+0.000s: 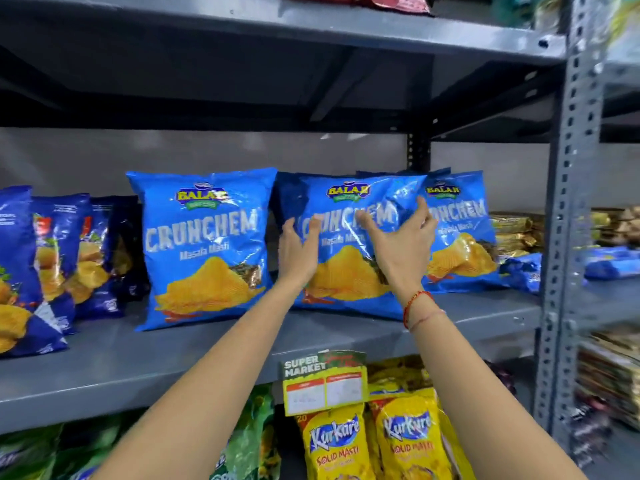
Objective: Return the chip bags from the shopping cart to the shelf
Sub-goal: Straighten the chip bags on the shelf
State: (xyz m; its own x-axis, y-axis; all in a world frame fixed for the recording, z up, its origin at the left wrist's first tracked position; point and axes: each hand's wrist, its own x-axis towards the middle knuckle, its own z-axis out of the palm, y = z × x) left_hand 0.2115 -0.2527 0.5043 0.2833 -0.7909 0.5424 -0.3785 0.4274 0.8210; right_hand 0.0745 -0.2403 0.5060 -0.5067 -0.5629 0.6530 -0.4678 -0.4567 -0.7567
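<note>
Three blue Crunchem chip bags stand upright on the grey middle shelf point(485, 317). The middle bag point(346, 271) has both my hands on its front. My left hand point(298, 251) rests flat near its left edge, fingers up. My right hand point(401, 244) presses on its upper right part, fingers spread, and the foil crumples under them. A second bag point(204, 251) stands to the left, and a third point(464, 233) stands behind to the right, partly covered by the middle bag. The shopping cart is out of view.
Dark blue chip bags point(55, 258) crowd the shelf's left end. Gold packets point(512, 233) and a lying blue packet point(523, 271) sit at the right by the perforated upright post point(568, 209). Yellow Kurkure bags point(405, 441) and a price tag point(323, 382) hang below.
</note>
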